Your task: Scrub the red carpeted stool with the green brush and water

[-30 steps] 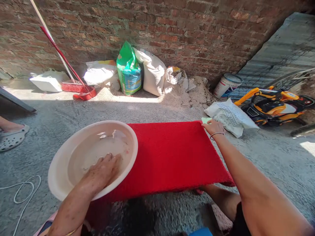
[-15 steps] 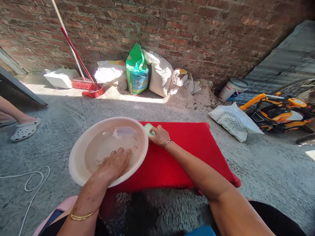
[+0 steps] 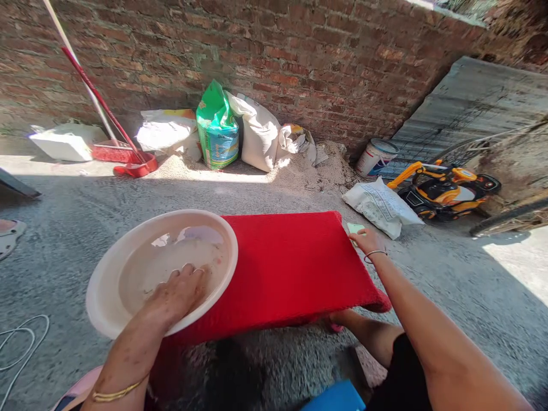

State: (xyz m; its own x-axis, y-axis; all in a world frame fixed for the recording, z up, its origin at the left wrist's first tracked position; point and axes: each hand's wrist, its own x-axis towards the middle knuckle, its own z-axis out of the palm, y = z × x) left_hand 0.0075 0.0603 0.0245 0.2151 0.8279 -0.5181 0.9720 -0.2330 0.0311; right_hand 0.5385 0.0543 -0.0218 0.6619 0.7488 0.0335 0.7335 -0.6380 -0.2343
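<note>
A wide pale-pink plastic basin [image 3: 100, 302] with cloudy water stands on the left end of a low surface covered in red cloth [image 3: 278, 268]. My left hand [image 3: 177, 299] rests over the basin's near rim, its fingers dipped in the water and slightly apart, with nothing visible in them. Past the right edge of the red cloth, my right hand [image 3: 370, 241] pinches a flat light-green thing [image 3: 355, 229] with a rounded corner. Its exact kind is hard to make out, as my fingers cover part of it.
Along the brick wall stand a green-and-blue bag [image 3: 218, 140], a white sack [image 3: 259, 134] and a red dustpan [image 3: 139, 165]. To the right lie a white printed bag [image 3: 381, 205] and an orange-and-black toy vehicle [image 3: 445, 191]. A white cable [image 3: 25, 342] curls on the floor at left.
My right hand has carried the light-green thing from beside the basin to the right, past the cloth's edge. My left hand stays in the basin. The view has turned right.
</note>
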